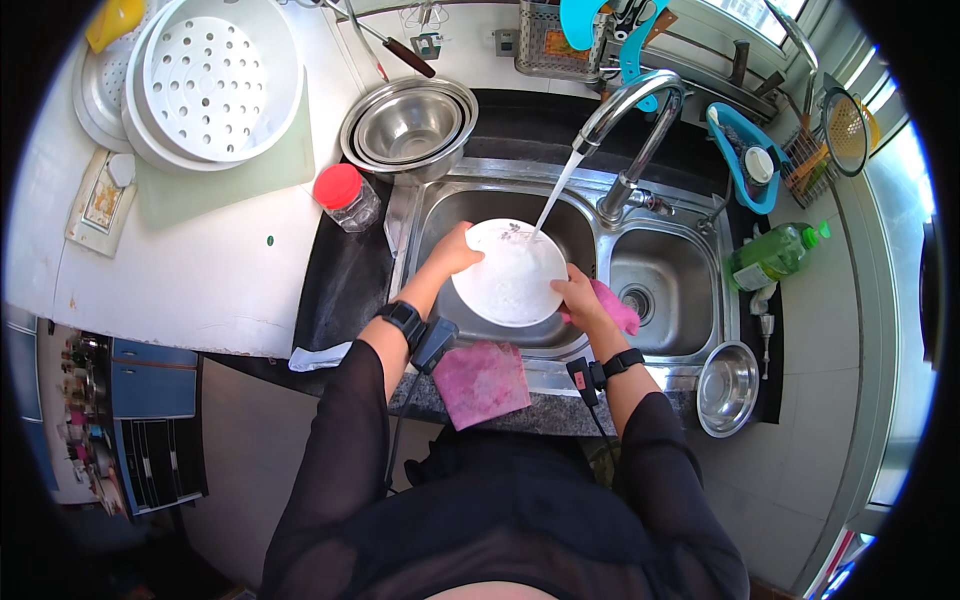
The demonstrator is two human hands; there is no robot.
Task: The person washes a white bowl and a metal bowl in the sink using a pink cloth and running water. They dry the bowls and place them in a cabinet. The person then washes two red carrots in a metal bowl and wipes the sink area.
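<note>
Both my hands grip a white plate (510, 281) with a small printed motif near its far rim. My left hand (454, 249) pinches its left edge, thumb on top. On the right edge is my right hand (577, 296), its thumb over the rim. Water runs from the chrome faucet (589, 142) onto the plate's far part. Beneath it lies the large left basin of a stainless steel sink (442, 217). A bright pink cloth (619, 309) shows beside my right hand, over the divider; whether my fingers also hold it I cannot tell.
A folded pink cloth (484, 382) drapes over the front counter edge. Nested steel bowls (411, 129) and a red-lidded jar (346, 196) stand left. Right of the sink are a green detergent bottle (772, 256), a steel bowl (727, 390) and a blue caddy (739, 161).
</note>
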